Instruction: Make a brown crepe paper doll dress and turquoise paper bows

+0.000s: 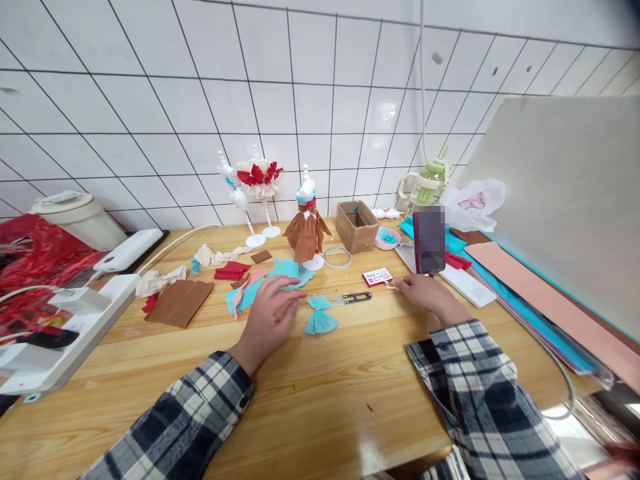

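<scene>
My left hand (pixel 273 317) is above the table, fingers apart and holding nothing, between blue paper scraps (pixel 249 298) and a blue paper bow (pixel 321 316). My right hand (pixel 425 293) has its fingers pinched on a small white strip (pixel 391 286) beside a red and white box (pixel 378 277). Black-handled snips (pixel 354 299) lie between the bow and the box. A white mannequin stand (pixel 307 220) wears a brown paper skirt with a red and blue top.
Two more mannequins (pixel 260 175) stand behind. A cardboard box (pixel 357 227), a wire ring (pixel 337 257) and an upright phone (pixel 430 240) are farther back. A power strip (pixel 83 333) lies left; coloured paper sheets (pixel 545 293) lie right.
</scene>
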`<state>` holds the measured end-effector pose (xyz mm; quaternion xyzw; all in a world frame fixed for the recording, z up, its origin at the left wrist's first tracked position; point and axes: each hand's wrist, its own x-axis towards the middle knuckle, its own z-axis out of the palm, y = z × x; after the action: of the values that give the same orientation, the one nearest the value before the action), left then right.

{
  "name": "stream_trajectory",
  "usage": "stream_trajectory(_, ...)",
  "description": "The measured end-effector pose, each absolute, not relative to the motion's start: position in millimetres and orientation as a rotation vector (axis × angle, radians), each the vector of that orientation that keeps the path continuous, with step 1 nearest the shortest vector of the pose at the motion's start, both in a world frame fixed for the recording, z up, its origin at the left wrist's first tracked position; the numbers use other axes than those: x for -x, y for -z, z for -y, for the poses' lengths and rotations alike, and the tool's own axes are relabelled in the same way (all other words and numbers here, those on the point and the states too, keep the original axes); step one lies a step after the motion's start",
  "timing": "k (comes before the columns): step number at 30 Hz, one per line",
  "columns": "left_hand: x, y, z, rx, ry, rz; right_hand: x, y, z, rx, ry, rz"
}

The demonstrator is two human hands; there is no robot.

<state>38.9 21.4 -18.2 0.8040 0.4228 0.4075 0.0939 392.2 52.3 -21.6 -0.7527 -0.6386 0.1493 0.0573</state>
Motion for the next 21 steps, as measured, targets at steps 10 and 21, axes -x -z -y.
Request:
stream_trajectory(10, -149.8, 15.5, 20.2, -2.385, -0.967, -1.096, -374.6, 7.6, -37.7, 1.86, -1.015, 1.747)
stream_trajectory(21, -180.0, 23.8, -3.4, -2.199, -0.958, -1.523, -348.6, 4.8, -36.9, 1.67, -1.311, 1.35)
